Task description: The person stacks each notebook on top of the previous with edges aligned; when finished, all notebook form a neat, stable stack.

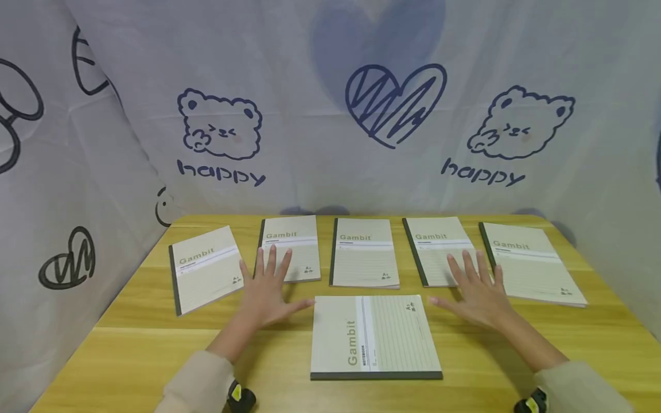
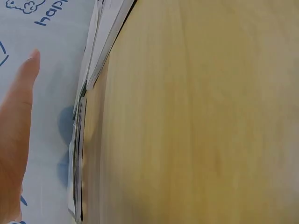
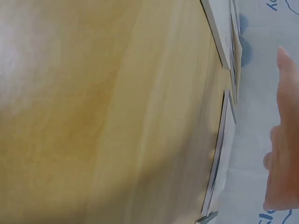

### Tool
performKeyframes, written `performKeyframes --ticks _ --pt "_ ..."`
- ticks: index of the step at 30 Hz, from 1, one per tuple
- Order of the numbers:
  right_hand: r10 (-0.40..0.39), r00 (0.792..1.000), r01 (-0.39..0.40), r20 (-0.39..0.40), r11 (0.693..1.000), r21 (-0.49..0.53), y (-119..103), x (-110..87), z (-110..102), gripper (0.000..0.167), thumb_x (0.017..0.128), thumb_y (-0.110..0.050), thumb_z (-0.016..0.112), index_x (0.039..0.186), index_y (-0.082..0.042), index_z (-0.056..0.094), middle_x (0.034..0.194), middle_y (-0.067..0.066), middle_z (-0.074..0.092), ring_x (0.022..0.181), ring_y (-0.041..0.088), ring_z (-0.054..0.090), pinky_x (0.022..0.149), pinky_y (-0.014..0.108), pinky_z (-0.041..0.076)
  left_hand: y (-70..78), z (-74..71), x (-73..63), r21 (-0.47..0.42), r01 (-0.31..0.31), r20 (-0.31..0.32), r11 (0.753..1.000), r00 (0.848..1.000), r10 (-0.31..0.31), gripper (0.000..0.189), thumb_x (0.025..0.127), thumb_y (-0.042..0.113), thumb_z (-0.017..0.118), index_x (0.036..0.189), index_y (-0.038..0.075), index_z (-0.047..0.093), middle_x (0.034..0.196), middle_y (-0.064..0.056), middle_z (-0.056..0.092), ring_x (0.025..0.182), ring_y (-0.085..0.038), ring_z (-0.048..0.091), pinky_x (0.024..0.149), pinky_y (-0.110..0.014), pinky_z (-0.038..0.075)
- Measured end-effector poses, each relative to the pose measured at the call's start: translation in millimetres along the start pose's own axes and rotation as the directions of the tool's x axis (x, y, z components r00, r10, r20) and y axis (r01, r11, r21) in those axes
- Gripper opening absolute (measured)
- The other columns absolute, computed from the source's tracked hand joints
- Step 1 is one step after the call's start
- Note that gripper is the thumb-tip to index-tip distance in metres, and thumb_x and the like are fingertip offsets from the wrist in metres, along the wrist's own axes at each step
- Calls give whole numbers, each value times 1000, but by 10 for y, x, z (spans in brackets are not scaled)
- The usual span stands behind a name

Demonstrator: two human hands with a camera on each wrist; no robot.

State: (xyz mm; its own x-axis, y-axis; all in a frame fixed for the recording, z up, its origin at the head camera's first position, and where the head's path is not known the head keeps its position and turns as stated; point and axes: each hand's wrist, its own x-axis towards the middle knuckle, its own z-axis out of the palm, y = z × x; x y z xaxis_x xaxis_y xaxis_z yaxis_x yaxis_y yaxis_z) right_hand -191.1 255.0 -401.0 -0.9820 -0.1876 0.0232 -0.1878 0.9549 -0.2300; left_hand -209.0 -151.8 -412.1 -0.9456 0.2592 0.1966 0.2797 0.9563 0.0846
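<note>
With both hands spread flat, left hand (image 1: 265, 292) and right hand (image 1: 477, 292) flank the near-edge notebook (image 1: 375, 337) on the table (image 1: 129, 321), apparently between placements; the next move likely calls for gripping its side edges.

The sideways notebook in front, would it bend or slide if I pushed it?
The notebook looks thin with a soft cover, so lifted by one edge it would probably droop. Lying flat on the smooth wooden table, it should slide easily. It likely weighs little.

A wooden table (image 1: 129, 344) is carrying six pale notebooks. Five are lying in a row along its far edge: the leftmost notebook (image 1: 203, 268) is sitting tilted, the others (image 1: 364, 252) nearly straight. A sixth notebook (image 1: 375, 337) is lying turned sideways near the front, well apart from the row.
</note>
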Motion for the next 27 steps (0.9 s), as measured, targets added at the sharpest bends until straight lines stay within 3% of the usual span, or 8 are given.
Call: performKeyframes --ticks 3,8,12,17,25,27 --pt "-11 1000 10 -26 1000 -9 -36 28 -23 102 79 -70 49 149 -4 13 152 29 5 139 46 -8 105 68 -7 -53 -13 -17 -42 21 -16 999 1000 -22 108 71 77 50 150 15 11 154 -21 13 140 -45 8 106 -70 5" --pt "-64 992 63 -108 998 -8 -128 97 -51 97 81 -64 53 146 2 21 148 29 24 135 50 19 105 68 14 -161 -52 -62 -114 44 -47 992 998 -50 103 74 69 55 150 12 14 151 -21 23 138 -44 21 108 -64 16" --pt "-82 984 96 -159 992 87 -274 194 -60 91 84 -56 57 142 6 27 141 30 36 127 50 35 103 61 29 -264 -77 -79 -195 66 -75 979 994 -82 96 78 63 56 148 10 18 147 -19 33 132 -41 31 102 -59 29" --pt "-95 984 122 -153 978 172 -566 330 -60 84 86 -49 58 140 9 30 129 32 49 114 46 50 92 53 44 -355 -92 -89 -263 134 -68 955 985 -157 91 81 60 55 147 6 22 142 -20 40 126 -40 39 94 -55 37" --pt "-152 978 183 -146 956 231 -992 521 65 71 87 -43 61 135 6 42 116 24 62 104 38 59 80 46 50 -472 -85 -53 -317 190 1 929 980 -201 81 87 57 49 143 2 29 137 -24 43 123 -42 41 95 -58 37" --pt "-177 974 208 -144 948 241 -1083 590 111 69 87 -41 60 135 6 43 109 21 65 94 33 61 72 40 51 -512 -76 -41 -339 204 13 918 977 -213 78 88 55 49 143 2 29 135 -23 45 122 -42 41 96 -57 36"
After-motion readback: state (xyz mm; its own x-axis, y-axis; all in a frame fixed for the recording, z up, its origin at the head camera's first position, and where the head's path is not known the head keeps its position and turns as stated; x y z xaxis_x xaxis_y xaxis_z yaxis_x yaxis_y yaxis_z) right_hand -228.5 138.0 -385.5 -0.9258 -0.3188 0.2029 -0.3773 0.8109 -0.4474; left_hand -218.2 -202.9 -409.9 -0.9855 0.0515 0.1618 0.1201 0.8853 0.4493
